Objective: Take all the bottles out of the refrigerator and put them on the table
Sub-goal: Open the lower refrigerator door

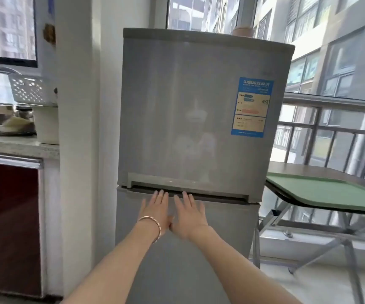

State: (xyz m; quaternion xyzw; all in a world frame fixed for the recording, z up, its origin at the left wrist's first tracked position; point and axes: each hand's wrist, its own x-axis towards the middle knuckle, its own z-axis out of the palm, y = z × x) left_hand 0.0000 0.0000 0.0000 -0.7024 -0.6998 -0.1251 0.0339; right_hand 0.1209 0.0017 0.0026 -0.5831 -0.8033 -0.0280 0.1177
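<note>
Two doors, both shut, are fronting the grey refrigerator (194, 119), which is standing dead ahead with a blue energy label (251, 106) sticking to its upper door. Both hands are reaching out flat with fingers spread, gripping nothing: the left hand (156, 210), wearing a bracelet (153, 227), and the right hand (189, 216) are lying side by side, fingertips reaching the dark handle slot (188, 190) between the doors. A white pillar (78, 128) is crowding the left edge; a green-topped folding table (335, 194) is sitting just beside the right, bare
</note>
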